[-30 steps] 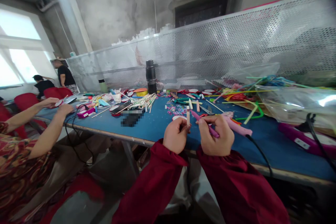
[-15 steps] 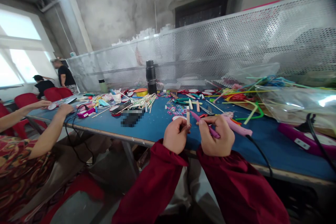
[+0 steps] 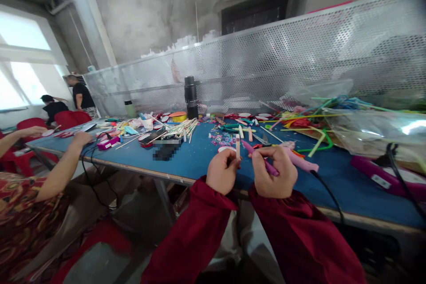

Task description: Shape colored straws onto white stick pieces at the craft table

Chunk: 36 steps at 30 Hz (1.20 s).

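My left hand [image 3: 221, 172] is closed in a pinch around a short pale stick [image 3: 237, 147] with a brownish band near its top, held upright above the table's front edge. My right hand [image 3: 275, 173] grips a purple pen-shaped tool [image 3: 247, 146], its tip pointing up and left toward the stick with a small gap between them. Right behind the right hand lies a pink handle [image 3: 304, 160] with a black cable. A white round piece [image 3: 226, 149] shows partly behind my left hand. Small flesh-coloured finger-shaped pieces [image 3: 250, 134] stand just beyond.
The blue table [image 3: 173, 166] carries a black bottle [image 3: 191, 97], a bundle of sticks [image 3: 183, 129], tiny coloured bits [image 3: 224, 138], pliers [image 3: 264, 138] and a purple device [image 3: 386, 175] with a cord. Plastic bags lie right. A co-worker's arm [image 3: 61, 171] reaches in at left.
My hands keep the same hold and almost the same place. At left, the co-worker's farther hand has moved left with a white round piece.
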{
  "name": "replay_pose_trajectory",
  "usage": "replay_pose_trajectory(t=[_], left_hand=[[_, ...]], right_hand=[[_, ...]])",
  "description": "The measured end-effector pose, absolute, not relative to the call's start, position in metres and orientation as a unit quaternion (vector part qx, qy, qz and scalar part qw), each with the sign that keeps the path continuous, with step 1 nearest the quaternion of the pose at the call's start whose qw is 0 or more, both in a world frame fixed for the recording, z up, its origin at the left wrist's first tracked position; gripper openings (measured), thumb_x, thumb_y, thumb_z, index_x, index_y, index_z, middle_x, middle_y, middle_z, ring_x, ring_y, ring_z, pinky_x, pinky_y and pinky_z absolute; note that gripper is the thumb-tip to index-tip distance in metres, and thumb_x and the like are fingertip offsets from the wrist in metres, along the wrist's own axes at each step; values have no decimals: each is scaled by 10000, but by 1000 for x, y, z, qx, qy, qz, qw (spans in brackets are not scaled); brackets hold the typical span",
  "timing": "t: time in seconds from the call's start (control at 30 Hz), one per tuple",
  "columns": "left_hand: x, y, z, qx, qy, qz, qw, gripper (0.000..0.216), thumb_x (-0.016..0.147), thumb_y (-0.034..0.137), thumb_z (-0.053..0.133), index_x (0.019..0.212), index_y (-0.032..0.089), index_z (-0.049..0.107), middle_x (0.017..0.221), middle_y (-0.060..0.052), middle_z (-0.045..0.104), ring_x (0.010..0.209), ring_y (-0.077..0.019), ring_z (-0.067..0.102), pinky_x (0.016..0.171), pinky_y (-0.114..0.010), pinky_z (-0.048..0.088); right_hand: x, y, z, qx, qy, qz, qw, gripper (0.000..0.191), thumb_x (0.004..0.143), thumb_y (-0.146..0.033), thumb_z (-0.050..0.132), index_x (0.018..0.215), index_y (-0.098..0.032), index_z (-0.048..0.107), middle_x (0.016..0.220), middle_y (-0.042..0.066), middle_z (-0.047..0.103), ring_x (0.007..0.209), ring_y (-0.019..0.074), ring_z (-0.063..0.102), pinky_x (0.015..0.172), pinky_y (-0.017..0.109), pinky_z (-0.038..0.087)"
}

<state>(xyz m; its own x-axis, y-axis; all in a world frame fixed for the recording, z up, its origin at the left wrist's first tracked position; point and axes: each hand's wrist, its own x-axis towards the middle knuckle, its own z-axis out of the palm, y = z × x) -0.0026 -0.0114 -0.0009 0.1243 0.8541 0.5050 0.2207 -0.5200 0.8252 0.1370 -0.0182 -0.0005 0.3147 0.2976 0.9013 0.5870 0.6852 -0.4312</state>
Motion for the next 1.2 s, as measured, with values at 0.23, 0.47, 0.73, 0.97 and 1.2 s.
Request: replay_pose_trajectory(t=[0.23, 0.47, 0.73, 0.97, 1.2], left_hand=[[-2, -12, 1, 687, 386, 538, 300, 156, 966, 182, 626, 813, 194, 596, 725, 25, 643, 681, -130, 548, 674, -252, 397], [-2, -12, 0, 683, 376, 542, 311, 148, 967, 193, 624, 822, 192, 601, 719, 29, 630, 665, -123, 528, 659, -251, 389], [-2, -10, -3, 687, 387, 535, 302, 147, 973, 224, 622, 830, 192, 606, 726, 29, 634, 677, -123, 528, 661, -248, 382], [-1, -8, -4, 686, 383, 539, 304, 139, 958, 214, 627, 822, 188, 614, 712, 33, 620, 666, -119, 515, 660, -246, 380], [-2, -7, -5, 689, 380, 541, 297, 150, 960, 203, 623, 812, 190, 602, 719, 34, 623, 679, -122, 527, 674, -249, 387]], right_hand=[[137, -18, -1, -390, -580, -93, 709, 133, 935, -320, 670, 834, -233, 670, 789, 33, 741, 730, 230, 661, 739, 421, 538], [135, -19, 1, -391, -581, -98, 707, 166, 953, -319, 653, 811, -233, 660, 778, 43, 727, 739, 233, 655, 755, 419, 523], [135, -17, 0, -389, -583, -94, 707, 156, 956, -323, 651, 826, -237, 661, 793, 35, 731, 736, 227, 655, 735, 408, 518], [136, -15, -1, -377, -593, -94, 706, 139, 950, -304, 659, 828, -238, 664, 791, 19, 726, 745, 221, 648, 750, 409, 523], [136, -14, -2, -379, -592, -90, 705, 143, 944, -311, 663, 818, -244, 668, 785, 18, 732, 756, 225, 660, 755, 411, 526]])
